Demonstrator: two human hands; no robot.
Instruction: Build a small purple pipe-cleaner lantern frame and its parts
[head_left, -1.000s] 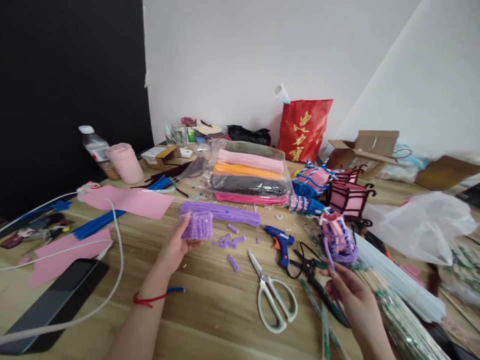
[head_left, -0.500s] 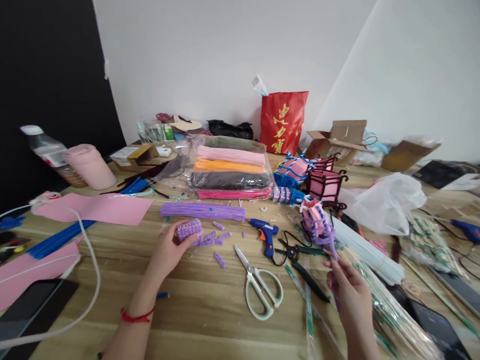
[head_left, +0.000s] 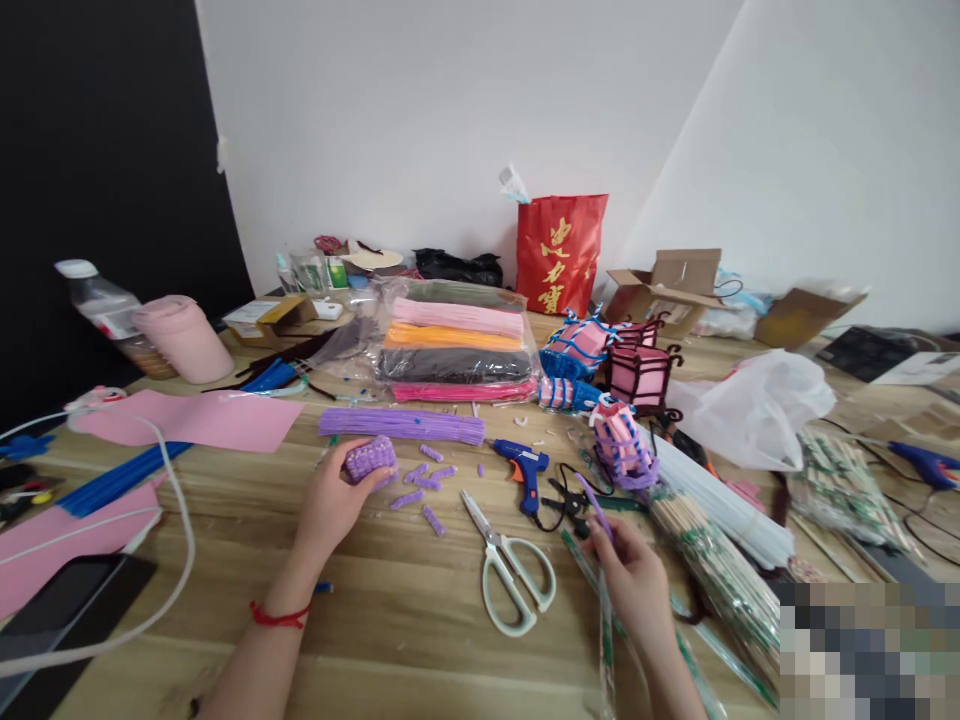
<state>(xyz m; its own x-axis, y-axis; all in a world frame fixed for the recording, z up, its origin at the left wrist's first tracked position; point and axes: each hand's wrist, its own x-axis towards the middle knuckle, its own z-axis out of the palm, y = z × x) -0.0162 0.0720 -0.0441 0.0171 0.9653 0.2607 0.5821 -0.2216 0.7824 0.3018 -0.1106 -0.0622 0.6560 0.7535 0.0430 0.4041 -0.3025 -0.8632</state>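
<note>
Over our wooden counter (head_left: 390, 625), our left hand (head_left: 334, 505) grips a purple block (head_left: 370, 460) between its fingers, near the loose purple pieces (head_left: 433, 520). With our right hand (head_left: 628, 568) we pinch a purple strip (head_left: 595, 507) nearer us than the pink lantern (head_left: 621, 442), its long axis slanting, free tip pointing away and leftward.

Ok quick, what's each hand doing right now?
Left hand: closed around a small purple fuzzy block.
Right hand: closed, pinching a purple strip.
</note>
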